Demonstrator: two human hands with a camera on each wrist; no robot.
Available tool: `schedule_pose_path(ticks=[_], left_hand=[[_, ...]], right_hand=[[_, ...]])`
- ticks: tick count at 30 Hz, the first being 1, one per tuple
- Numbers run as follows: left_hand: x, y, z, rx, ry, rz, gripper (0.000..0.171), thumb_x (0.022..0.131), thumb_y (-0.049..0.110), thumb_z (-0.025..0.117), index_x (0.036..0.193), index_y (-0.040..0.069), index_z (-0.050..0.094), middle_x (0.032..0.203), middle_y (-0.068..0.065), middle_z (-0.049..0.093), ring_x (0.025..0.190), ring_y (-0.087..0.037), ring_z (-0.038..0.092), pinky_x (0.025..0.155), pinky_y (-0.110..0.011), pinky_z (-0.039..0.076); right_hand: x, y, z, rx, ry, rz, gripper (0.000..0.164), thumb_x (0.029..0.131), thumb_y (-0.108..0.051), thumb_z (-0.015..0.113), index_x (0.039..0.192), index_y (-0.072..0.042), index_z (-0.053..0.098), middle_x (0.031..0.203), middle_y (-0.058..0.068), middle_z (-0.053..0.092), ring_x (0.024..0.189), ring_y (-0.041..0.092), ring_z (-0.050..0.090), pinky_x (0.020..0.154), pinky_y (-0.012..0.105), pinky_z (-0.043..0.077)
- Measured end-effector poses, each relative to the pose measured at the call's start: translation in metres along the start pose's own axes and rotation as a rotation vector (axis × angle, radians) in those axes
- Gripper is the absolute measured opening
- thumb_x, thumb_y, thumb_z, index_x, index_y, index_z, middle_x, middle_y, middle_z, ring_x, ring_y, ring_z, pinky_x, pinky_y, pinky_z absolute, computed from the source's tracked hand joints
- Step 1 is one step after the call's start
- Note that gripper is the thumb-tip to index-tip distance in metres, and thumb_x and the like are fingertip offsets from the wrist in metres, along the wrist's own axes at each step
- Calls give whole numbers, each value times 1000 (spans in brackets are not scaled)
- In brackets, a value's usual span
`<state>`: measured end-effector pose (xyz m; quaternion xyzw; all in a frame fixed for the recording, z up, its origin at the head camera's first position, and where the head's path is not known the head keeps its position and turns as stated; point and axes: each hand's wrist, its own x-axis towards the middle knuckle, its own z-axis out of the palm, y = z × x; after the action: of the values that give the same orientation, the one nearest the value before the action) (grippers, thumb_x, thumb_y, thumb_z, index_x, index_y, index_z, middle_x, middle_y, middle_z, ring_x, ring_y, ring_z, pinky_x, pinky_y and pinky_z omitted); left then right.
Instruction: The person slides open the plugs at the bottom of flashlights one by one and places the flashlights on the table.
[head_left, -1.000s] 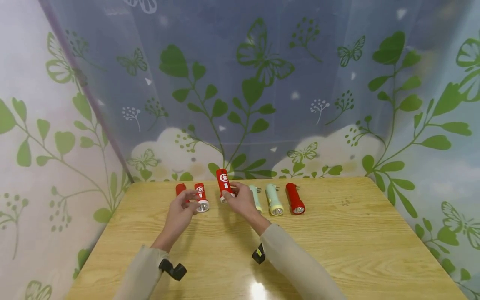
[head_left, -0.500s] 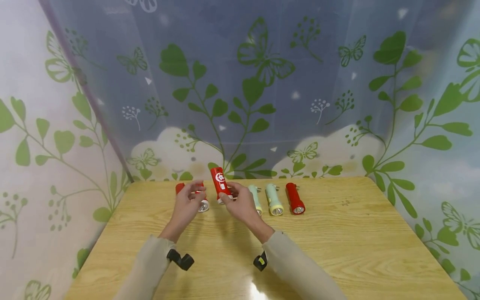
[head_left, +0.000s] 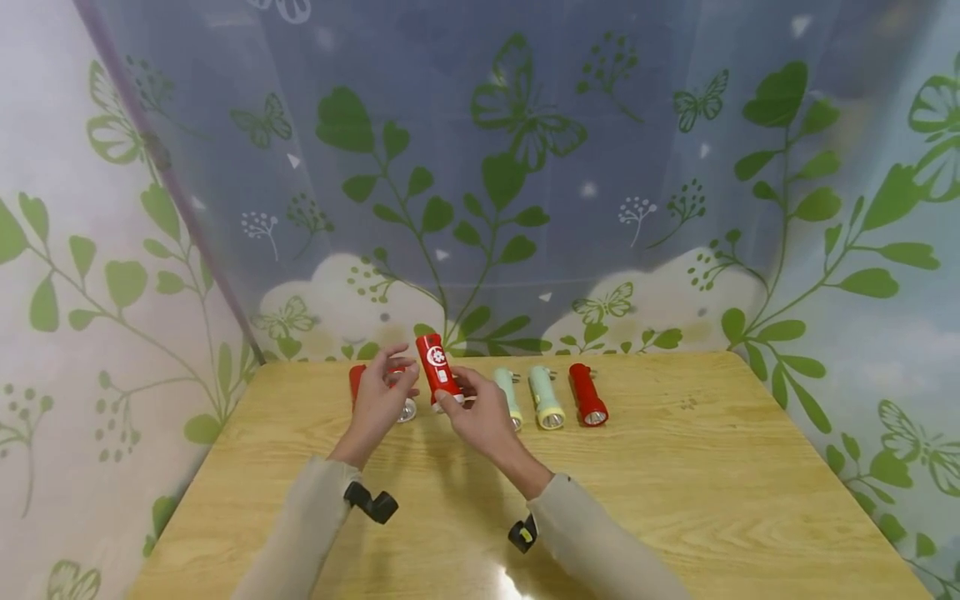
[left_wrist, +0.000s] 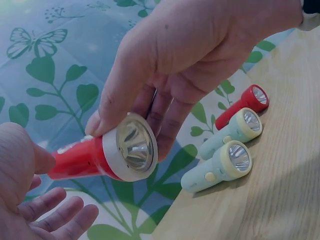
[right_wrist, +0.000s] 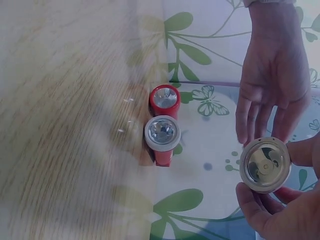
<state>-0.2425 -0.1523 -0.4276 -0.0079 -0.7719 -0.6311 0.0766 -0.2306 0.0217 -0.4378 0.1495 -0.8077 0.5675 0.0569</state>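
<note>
A red flashlight point(head_left: 436, 363) with a white head and a white emblem is held above the table by my right hand point(head_left: 483, 417), thumb and fingers around its head end. Its lens faces my side, as the left wrist view shows in the flashlight's reflector point(left_wrist: 136, 149). My left hand point(head_left: 378, 404) hovers just left of it with fingers loosely spread, holding nothing. In the left wrist view the left thumb point(left_wrist: 44, 161) overlaps the tail end; whether it touches I cannot tell. Behind the left hand lies another white-rimmed red flashlight point(right_wrist: 162, 131), partly hidden in the head view.
Beside that one lies an all-red flashlight point(right_wrist: 165, 99). Right of my right hand lie two pale green flashlights point(head_left: 546, 398) with yellow rims, then a red flashlight point(head_left: 588, 396). The wooden table point(head_left: 675, 500) ends at a patterned curtain point(head_left: 615, 167).
My right hand has brought the flashlight slightly left and tilted its tail leftward. My left hand has moved right and up toward it. The flashlights on the table have stayed in place.
</note>
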Motion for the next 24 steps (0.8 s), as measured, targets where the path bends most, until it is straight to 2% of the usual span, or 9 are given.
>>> schedule_pose_path(ticks=[7,15,24], left_hand=[[4,5,6,-43,3,-32,49,103,12,57,149,6,42,136,-21,56,117,-39,62,92,-47,61],[6,10,10,-78,-11,-28,47,103,13,57,148,9,42,136,-18,54,109,-26,62,93,-52,59],[2,13,12,-78,-28,-17,47,102,14,59,147,12,42,137,-17,53,110,-28,63,88,-44,62]], right_hand=[[-5,0,-1,-4,-4,-24,44,95,-18,71,136,-3,61,120,14,72,106,24,69,82,30,60],[-9,1,0,-2,11,-48,44,95,-18,71,136,-5,61,123,11,72,105,23,70,82,27,60],[-14,4,-2,-7,18,-71,45,94,-17,71,136,-5,61,125,11,71,107,22,69,85,26,58]])
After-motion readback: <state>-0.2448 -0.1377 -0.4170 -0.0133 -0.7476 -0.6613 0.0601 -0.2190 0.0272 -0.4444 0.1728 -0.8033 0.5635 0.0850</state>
